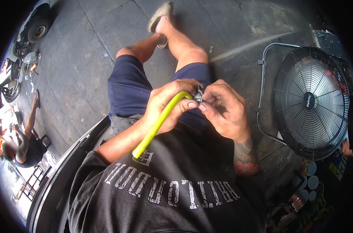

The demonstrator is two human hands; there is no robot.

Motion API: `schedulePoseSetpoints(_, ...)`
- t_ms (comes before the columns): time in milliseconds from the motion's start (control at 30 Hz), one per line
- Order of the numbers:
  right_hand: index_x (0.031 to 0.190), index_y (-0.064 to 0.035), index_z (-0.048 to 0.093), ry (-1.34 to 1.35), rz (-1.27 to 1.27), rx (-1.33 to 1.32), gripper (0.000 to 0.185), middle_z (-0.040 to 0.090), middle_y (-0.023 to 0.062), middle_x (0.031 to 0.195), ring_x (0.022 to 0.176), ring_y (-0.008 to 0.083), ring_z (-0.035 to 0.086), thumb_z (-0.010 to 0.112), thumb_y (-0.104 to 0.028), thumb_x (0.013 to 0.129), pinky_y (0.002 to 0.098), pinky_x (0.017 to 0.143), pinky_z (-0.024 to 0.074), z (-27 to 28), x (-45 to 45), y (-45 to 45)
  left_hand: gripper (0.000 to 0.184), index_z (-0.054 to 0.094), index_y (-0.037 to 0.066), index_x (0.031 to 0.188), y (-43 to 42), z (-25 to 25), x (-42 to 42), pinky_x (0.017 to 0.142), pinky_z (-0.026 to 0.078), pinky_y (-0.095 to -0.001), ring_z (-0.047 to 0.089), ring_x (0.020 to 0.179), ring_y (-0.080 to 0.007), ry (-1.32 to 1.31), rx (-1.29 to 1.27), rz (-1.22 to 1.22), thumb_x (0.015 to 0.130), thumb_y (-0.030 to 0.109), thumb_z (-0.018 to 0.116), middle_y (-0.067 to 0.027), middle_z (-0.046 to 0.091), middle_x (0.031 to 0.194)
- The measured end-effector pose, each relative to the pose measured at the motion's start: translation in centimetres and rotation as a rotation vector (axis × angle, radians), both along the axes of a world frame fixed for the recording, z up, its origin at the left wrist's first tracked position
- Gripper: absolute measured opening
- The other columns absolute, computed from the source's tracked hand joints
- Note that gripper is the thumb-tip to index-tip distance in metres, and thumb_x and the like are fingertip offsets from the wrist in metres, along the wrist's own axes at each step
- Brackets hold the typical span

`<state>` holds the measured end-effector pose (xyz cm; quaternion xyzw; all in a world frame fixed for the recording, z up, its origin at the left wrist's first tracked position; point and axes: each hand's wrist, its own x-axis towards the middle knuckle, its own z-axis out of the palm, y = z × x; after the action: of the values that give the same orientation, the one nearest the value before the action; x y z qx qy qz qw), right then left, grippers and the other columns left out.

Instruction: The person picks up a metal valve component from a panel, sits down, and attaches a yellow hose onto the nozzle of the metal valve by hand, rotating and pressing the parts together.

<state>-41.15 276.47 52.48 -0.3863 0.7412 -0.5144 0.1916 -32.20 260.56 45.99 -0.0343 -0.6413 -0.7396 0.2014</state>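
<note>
A small grey metal part (198, 95) is held between my two hands over my lap. My left hand (165, 101) is closed around it, with the thumb along its lower side. One end of a bright yellow-green tube (161, 121) bends in at the metal part; the tube runs down across my left hand and wrist, its other end lying over my shirt. My right hand (225, 110) has thumb and index finger pinched at the right side of the metal part. Whether the tube is joined to the part is hidden by the fingers.
A large round fan (309, 101) on a tubular frame stands on the grey floor (238, 23) at the right. At the far left another person (27, 149) sits near a wheel (37, 33) and machine parts. Blue round containers (312, 182) are at the lower right.
</note>
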Motion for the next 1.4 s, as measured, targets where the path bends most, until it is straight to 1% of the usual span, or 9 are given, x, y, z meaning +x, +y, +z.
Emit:
schedulePoseSetpoints(200,0.091,-0.0036,0.056,0.192,0.104,-0.003,0.025,0.056,0.0025,0.078,0.06,0.0099,0.053,0.071,0.003,0.073,0.0249,0.054,0.0484,0.1,-0.5,0.1,0.027,0.056,-0.001,0.103,-0.1,0.1,0.6,0.077,0.055,-0.0357,0.066,0.098,-0.0264,-0.004,-0.017,-0.112,0.09,0.019,0.069,-0.0182,0.066,0.097)
schedulePoseSetpoints(500,0.089,-0.0036,0.054,0.218,0.111,-0.07,0.023,0.055,0.0031,0.075,0.059,0.0111,0.053,0.071,0.004,0.075,0.0253,0.054,0.0479,-1.0,-0.3,0.5,0.025,0.056,0.0,0.105,0.3,-0.8,0.8,0.08,0.054,-0.0353,0.064,0.106,-0.0289,-0.111,0.222,-0.198,0.092,0.016,0.068,-0.0129,0.062,0.099)
schedulePoseSetpoints(600,0.093,-0.0021,0.057,-0.018,-0.077,-0.202,0.022,0.056,0.0045,0.076,0.063,0.012,0.055,0.072,0.004,0.078,0.0259,0.057,0.0495,-2.2,1.2,0.3,0.025,0.053,0.001,0.108,0.0,-0.4,0.9,0.083,0.052,-0.0323,0.062,0.1,-0.0205,-0.154,0.276,-0.227,0.093,0.015,0.067,-0.0168,0.061,0.11)
schedulePoseSetpoints(667,0.098,-0.0014,0.059,0.101,-0.028,-0.128,0.024,0.058,0.0051,0.078,0.065,0.0122,0.056,0.073,0.003,0.079,0.0261,0.059,0.0501,-1.5,0.8,0.4,0.026,0.05,0.001,0.109,0.1,-0.1,0.8,0.083,0.052,-0.0313,0.06,0.093,-0.0146,-0.17,0.335,-0.235,0.094,0.016,0.066,-0.0203,0.061,0.115)
schedulePoseSetpoints(867,0.105,-0.0011,0.06,0.139,-0.032,-0.137,0.028,0.062,0.0059,0.083,0.066,0.0116,0.057,0.074,0.002,0.081,0.0259,0.059,0.0499,-1.9,0.8,0.4,0.022,0.055,-0.002,0.109,0.5,0.1,0.6,0.089,0.05,-0.0308,0.06,0.099,-0.0144,-0.156,0.473,-0.188,0.093,0.01,0.066,-0.0107,0.063,0.107)
schedulePoseSetpoints(967,0.104,-0.0013,0.059,0.103,-0.002,-0.13,0.027,0.062,0.0053,0.083,0.066,0.0112,0.057,0.074,0.002,0.081,0.0261,0.058,0.0495,-1.8,0.7,0.5,0.023,0.055,-0.003,0.109,0.0,-0.7,0.7,0.087,0.05,-0.03,0.06,0.097,-0.014,-0.136,0.248,-0.167,0.093,0.011,0.066,-0.0099,0.063,0.106)
schedulePoseSetpoints(1167,0.101,-0.0022,0.056,0.114,0.047,-0.12,0.028,0.059,0.0044,0.079,0.063,0.0108,0.055,0.076,0.0,0.081,0.0263,0.057,0.0479,-1.8,0.5,0.6,0.023,0.058,-0.003,0.109,0.6,0.5,0.8,0.086,0.05,-0.0284,0.06,0.095,-0.0128,-0.175,0.419,-0.14,0.093,0.012,0.067,-0.0083,0.063,0.102)
schedulePoseSetpoints(1267,0.102,-0.0024,0.056,0.048,-0.02,-0.152,0.03,0.058,0.0041,0.078,0.062,0.0108,0.053,0.076,0.0,0.08,0.0261,0.057,0.0472,-2.4,1.2,0.6,0.026,0.058,-0.003,0.111,-0.2,0.3,0.6,0.083,0.051,-0.0278,0.062,0.091,-0.0122,-0.153,0.234,-0.137,0.092,0.012,0.067,-0.0075,0.064,0.099)
schedulePoseSetpoints(1400,0.102,-0.0025,0.056,0.027,-0.012,-0.155,0.031,0.057,0.0039,0.077,0.062,0.0107,0.052,0.077,-0.001,0.08,0.0258,0.056,0.0469,-2.0,1.0,0.4,0.027,0.058,-0.002,0.11,0.2,0.5,0.7,0.078,0.053,-0.0278,0.064,0.085,-0.0126,-0.169,0.293,-0.14,0.092,0.014,0.069,-0.0074,0.066,0.093)
